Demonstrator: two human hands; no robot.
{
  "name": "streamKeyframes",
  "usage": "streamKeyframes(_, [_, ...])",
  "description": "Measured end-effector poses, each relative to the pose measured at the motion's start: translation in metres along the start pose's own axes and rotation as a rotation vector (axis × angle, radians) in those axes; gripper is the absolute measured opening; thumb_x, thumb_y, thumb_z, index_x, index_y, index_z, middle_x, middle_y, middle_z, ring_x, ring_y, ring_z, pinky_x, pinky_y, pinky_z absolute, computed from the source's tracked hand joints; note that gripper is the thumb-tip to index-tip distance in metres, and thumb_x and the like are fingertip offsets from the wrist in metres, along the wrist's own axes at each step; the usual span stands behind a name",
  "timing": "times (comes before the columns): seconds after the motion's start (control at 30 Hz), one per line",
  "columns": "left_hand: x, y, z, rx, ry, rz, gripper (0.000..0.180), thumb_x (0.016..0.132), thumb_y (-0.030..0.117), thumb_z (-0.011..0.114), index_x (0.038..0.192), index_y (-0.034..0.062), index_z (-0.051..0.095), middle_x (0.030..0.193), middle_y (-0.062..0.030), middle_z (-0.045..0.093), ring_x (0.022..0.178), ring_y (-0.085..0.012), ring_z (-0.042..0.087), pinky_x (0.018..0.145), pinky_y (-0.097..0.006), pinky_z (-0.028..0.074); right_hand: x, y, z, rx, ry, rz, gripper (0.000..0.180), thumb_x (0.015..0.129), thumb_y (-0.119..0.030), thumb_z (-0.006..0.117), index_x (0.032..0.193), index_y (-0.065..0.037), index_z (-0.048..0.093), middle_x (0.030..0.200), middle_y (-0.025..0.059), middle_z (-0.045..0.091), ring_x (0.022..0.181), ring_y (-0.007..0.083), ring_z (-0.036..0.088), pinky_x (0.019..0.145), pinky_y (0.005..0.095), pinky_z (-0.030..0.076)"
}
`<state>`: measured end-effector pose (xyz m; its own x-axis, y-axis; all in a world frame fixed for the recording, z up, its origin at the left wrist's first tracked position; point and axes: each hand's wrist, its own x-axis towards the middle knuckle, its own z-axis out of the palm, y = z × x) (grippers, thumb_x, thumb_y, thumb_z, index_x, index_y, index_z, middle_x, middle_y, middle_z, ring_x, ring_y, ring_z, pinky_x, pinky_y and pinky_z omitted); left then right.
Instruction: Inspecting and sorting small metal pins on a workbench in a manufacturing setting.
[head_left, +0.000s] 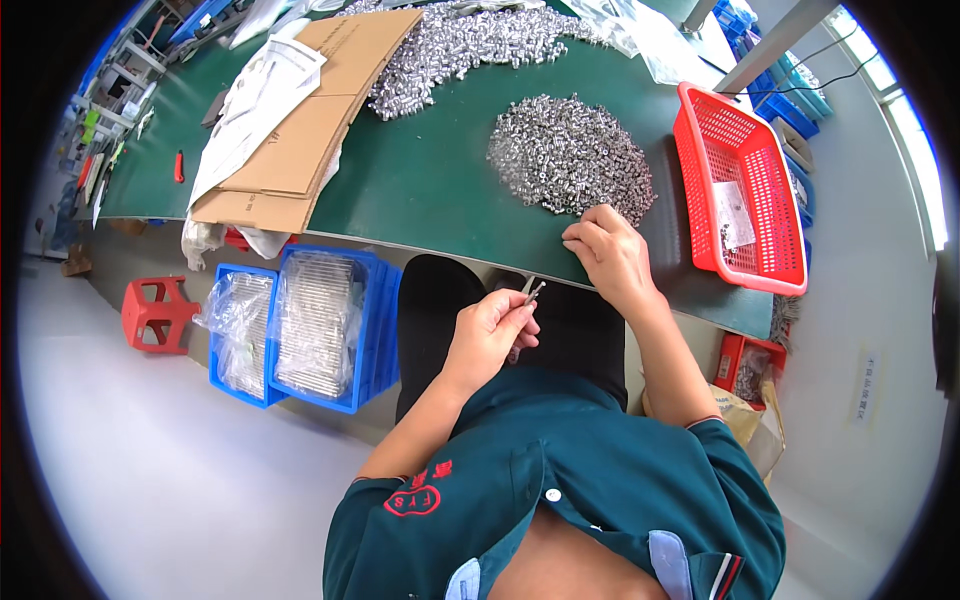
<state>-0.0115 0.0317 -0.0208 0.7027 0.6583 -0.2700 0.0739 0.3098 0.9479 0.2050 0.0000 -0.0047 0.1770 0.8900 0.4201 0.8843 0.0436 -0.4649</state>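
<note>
Plenty seems left in the near pile of metal parts [570, 155], finished share unclear; the left hand [490, 330] pinches a slim metal piece [535, 293], the right hand [614, 256] an uncertain grip.

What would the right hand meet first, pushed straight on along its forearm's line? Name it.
The right hand would likely meet the round pile of small metal parts first, though the hand's height over the green table is hard to judge.
</note>
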Motion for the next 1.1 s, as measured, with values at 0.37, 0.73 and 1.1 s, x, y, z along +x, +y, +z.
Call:
streamKeyframes(0.37, [0.002,0.005,0.005,0.045,-0.012,0.015,0.016,0.095,0.006,0.050,0.100,-0.0052,0.060,0.079,-0.0078,0.065,0.067,-0.0135,0.064,0.061,-0.027,0.055,-0.014,-0.037,-0.018,0.929,-0.373,0.554,0.010,0.084,-0.005,0.067,0.092,0.001,0.065,0.075,0.0003,0.063,0.067,0.0057,0.055,0.061,0.0224,0.047])
streamKeyframes(0.73, [-0.001,0.006,0.002,0.459,0.006,0.247,0.010,0.090,0.009,0.056,0.092,0.0004,0.061,0.067,-0.0083,0.061,0.056,-0.0168,0.061,0.052,-0.028,0.049,-0.011,-0.050,-0.037,0.344,-0.278,-0.106,0.009,0.075,-0.002,0.067,0.082,-0.001,0.062,0.078,0.0112,0.061,0.069,0.0288,0.061,0.061,0.0344,0.049])
streamKeyframes(1.1, [-0.006,0.013,0.004,0.250,-0.097,0.066,0.013,0.090,0.009,0.056,0.093,-0.0033,0.061,0.069,-0.0100,0.063,0.058,-0.0165,0.064,0.055,-0.027,0.051,-0.012,-0.050,-0.043,0.567,-0.414,0.105,0.007,0.077,0.002,0.066,0.082,0.000,0.063,0.075,0.0048,0.061,0.064,0.0163,0.059,0.061,0.0267,0.048])
